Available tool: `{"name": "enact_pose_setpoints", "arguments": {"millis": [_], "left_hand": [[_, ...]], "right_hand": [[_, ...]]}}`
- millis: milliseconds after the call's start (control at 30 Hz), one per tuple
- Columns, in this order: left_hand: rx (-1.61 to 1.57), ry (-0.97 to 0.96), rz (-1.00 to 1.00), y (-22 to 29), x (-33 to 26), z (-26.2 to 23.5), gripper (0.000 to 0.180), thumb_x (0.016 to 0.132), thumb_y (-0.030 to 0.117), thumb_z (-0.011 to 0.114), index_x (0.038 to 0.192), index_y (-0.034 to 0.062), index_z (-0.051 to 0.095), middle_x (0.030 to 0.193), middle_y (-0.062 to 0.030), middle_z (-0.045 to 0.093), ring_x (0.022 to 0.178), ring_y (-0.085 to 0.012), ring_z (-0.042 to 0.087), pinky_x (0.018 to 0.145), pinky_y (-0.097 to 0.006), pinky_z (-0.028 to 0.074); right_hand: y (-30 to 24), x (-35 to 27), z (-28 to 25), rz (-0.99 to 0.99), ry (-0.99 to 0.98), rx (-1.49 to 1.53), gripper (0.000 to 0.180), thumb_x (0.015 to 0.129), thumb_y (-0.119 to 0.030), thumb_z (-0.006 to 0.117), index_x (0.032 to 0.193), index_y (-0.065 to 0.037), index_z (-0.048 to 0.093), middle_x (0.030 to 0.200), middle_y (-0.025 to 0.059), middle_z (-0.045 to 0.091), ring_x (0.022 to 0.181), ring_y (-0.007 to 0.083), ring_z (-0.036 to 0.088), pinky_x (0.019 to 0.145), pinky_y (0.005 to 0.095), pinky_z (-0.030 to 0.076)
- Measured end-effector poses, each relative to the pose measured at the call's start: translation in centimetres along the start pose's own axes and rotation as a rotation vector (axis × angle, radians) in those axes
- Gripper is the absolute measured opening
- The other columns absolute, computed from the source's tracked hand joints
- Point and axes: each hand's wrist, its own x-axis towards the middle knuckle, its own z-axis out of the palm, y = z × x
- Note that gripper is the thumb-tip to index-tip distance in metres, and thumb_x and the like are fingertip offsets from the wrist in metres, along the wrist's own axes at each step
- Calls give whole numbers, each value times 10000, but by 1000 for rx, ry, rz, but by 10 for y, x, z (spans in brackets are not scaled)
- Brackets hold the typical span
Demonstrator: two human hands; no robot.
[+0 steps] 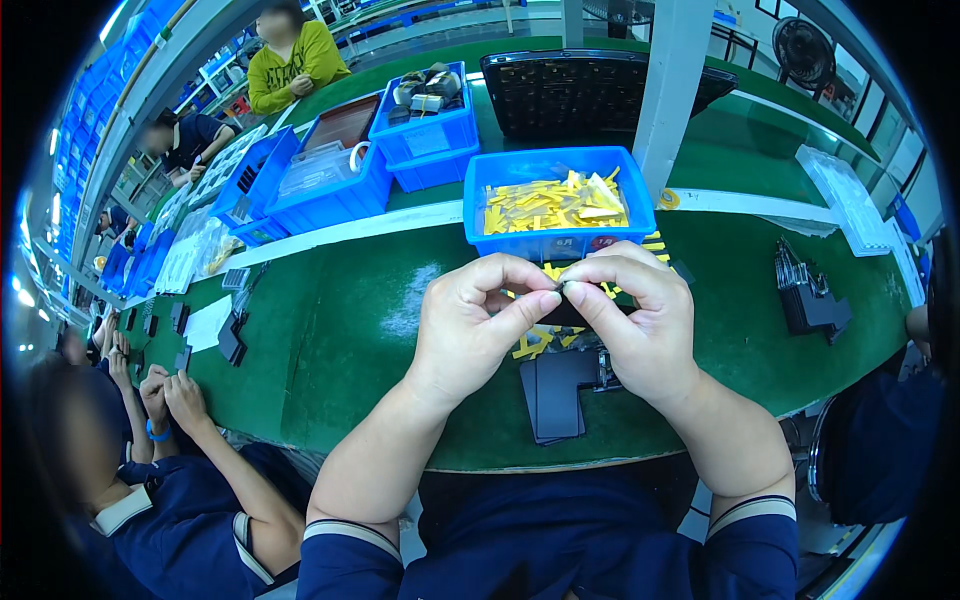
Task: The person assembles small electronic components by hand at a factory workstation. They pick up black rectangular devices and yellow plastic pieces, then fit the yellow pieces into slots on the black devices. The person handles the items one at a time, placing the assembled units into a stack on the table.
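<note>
My left hand and my right hand meet over the table, thumbs and index fingers pinched around a small dark piece that I cannot make out. Most of it is hidden by the fingertips. Just beneath them lie loose yellow strips and a black flat part, partly covered by my hands. Closer to me sits a small stack of flat black L-shaped parts with metal bits at one side. Beyond my hands stands a blue bin full of yellow and grey strips.
More black parts with metal pieces lie at the right. Blue crates and a black tray stand along the far side, by a white post. A co-worker sits close on my left, hands over the green table.
</note>
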Motion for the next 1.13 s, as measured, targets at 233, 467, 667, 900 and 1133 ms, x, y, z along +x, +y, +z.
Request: {"name": "enact_pose_setpoints", "arguments": {"millis": [233, 467, 667, 900, 1133], "left_hand": [[387, 107, 465, 1, -1, 8, 128, 736, 2, 697, 853, 14, 646, 789, -62, 659, 676, -123, 615, 576, -234, 495], [580, 166, 590, 1, -2, 11, 115, 701, -9, 692, 786, 24, 623, 721, -72, 642, 609, -178, 611, 526, -262, 487], [468, 141, 441, 4, -3, 11, 113, 709, 16, 695, 793, 29, 621, 719, -79, 630, 625, -193, 620, 537, -270, 500], [98, 14, 107, 1, 0, 3, 119, 764, 71, 704, 861, 25, 654, 793, -38, 662, 705, -86, 613, 585, -222, 497], [-62, -83, -98, -2, 1, -5, 130, 790, 118, 705, 898, 50, 683, 842, -41, 679, 726, -93, 620, 624, -221, 501]], "right_hand": [[-1, 0, -2, 53, -8, 18, 76, 789, -48, 647, 843, 4, 657, 812, 81, 632, 776, 175, 588, 732, 289, 453], [-1, -1, 0, 55, -15, -6, 85, 779, -49, 650, 846, 4, 658, 816, 84, 635, 775, 181, 595, 730, 293, 458], [-1, -2, 0, 46, -12, -7, 81, 779, -49, 651, 844, -2, 659, 812, 84, 635, 776, 185, 598, 735, 294, 459], [0, -1, 2, -12, 6, -16, 68, 764, -21, 649, 826, 5, 650, 777, 93, 621, 713, 192, 594, 653, 291, 462], [0, -1, 0, -29, -6, -18, 81, 762, -22, 647, 838, 2, 658, 772, 98, 621, 694, 201, 600, 621, 290, 468]]}}
